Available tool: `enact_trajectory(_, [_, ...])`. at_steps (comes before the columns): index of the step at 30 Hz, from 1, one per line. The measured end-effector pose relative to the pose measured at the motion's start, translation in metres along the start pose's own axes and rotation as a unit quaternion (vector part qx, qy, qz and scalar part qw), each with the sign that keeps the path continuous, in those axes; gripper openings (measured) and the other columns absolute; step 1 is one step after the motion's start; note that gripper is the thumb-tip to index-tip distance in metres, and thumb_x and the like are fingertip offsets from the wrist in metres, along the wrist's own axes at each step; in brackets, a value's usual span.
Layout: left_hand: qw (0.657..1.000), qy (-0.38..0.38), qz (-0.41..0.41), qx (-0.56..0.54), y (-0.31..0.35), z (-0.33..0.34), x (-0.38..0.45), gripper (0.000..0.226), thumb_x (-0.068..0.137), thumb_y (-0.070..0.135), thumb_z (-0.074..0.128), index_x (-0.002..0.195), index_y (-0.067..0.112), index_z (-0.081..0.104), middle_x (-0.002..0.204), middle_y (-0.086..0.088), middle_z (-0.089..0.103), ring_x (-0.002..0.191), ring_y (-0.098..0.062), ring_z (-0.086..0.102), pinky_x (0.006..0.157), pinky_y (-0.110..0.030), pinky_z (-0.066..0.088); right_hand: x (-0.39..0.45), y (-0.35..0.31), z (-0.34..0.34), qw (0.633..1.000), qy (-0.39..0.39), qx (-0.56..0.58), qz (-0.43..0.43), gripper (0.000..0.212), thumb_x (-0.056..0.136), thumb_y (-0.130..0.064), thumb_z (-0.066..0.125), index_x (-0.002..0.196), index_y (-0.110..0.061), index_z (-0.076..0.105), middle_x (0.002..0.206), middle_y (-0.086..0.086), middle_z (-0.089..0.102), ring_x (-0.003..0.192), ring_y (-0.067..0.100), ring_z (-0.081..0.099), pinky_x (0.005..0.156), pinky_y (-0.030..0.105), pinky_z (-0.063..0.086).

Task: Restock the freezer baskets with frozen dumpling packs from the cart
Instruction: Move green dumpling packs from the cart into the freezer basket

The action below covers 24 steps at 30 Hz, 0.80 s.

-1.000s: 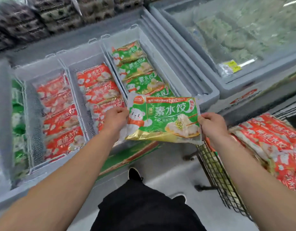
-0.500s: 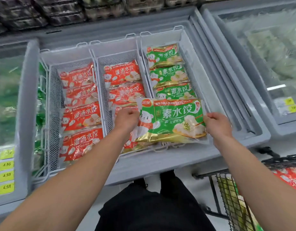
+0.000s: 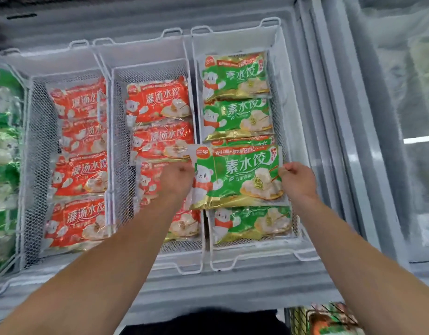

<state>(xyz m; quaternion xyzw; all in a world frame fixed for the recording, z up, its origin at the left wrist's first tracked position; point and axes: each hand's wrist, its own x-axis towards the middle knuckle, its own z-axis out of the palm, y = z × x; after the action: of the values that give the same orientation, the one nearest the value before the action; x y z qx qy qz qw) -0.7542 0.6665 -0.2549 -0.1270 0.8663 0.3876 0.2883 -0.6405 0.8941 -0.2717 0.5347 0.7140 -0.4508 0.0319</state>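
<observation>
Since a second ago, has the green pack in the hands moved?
Yes. The green pack has moved from beside the cart to over the right basket.

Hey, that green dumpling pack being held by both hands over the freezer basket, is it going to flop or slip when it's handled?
The green pack probably stays fairly stiff: held only at its side edges by the left hand and right hand, it spans flat without sagging. Its glossy film looks likely slippery, more so if frosted. Its flat shape should lie stable on the packs in the right basket.

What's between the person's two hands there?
A green dumpling pack, gripped at its ends by the left hand and right hand, over the right basket. Head view.
</observation>
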Motion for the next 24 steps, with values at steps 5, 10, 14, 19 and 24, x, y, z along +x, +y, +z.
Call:
enact_trajectory(5, [0.998, -0.002, -0.042, 0.036, 0.019, 0.032, 0.027, 0.024, 0.091, 0.005, 0.053, 0.087, 0.007, 0.076, 0.105, -0.020, 0.074, 0.098, -0.036, 0.067, 0.084, -0.040, 0.056, 0.050, -0.004, 0.007, 1.000, 0.005, -0.028, -0.013, 0.008, 0.094, -0.013, 0.061, 0.089, -0.018, 0.064, 0.094, 0.002, 0.066, 0.088, 0.018, 0.059, 0.082, 0.025, 0.043])
enact_trajectory(10, [0.994, -0.022, -0.102, -0.027, 0.030, 0.050, 0.051, 0.033, 0.087, -0.004, 0.056, 0.070, 0.022, 0.066, 0.089, -0.015, 0.071, 0.073, -0.028, 0.063, 0.073, -0.035, 0.055, 0.073, -0.006, 0.021, 0.992, 0.009, -0.115, -0.061, 0.014, 0.095, -0.015, 0.059, 0.101, -0.010, 0.071, 0.096, -0.002, 0.064, 0.090, 0.016, 0.060, 0.077, 0.022, 0.041])
enact_trajectory(14, [0.991, -0.072, -0.103, -0.041, 0.044, 0.062, 0.066, 0.022, 0.087, 0.000, 0.059, 0.090, 0.018, 0.070, 0.106, -0.014, 0.070, 0.087, -0.025, 0.062, 0.088, -0.039, 0.055, 0.086, -0.005, 0.026, 0.985, -0.041, -0.166, -0.026, 0.028, 0.092, -0.009, 0.059, 0.119, -0.010, 0.062, 0.118, 0.006, 0.061, 0.105, 0.023, 0.060, 0.086, 0.034, 0.049])
enact_trajectory(19, [0.974, -0.188, -0.112, 0.064, 0.034, 0.070, 0.060, 0.063, 0.093, 0.019, 0.066, 0.149, 0.012, 0.039, 0.150, -0.008, 0.044, 0.133, -0.029, 0.045, 0.099, -0.029, 0.039, 0.072, -0.007, 0.023, 0.984, -0.125, -0.128, 0.005, 0.053, 0.084, -0.013, 0.073, 0.132, -0.016, 0.050, 0.124, -0.012, 0.046, 0.123, 0.016, 0.048, 0.098, 0.022, 0.037])
enact_trajectory(24, [0.967, -0.228, -0.111, 0.000, 0.024, 0.080, 0.061, 0.071, 0.093, 0.017, 0.065, 0.155, 0.017, 0.029, 0.133, 0.001, 0.047, 0.118, -0.019, 0.046, 0.096, -0.029, 0.035, 0.055, 0.017, 0.036, 0.969, -0.128, -0.209, -0.039, 0.073, 0.083, -0.024, 0.068, 0.148, -0.014, 0.038, 0.156, 0.009, 0.027, 0.143, 0.030, 0.028, 0.117, 0.035, 0.024])
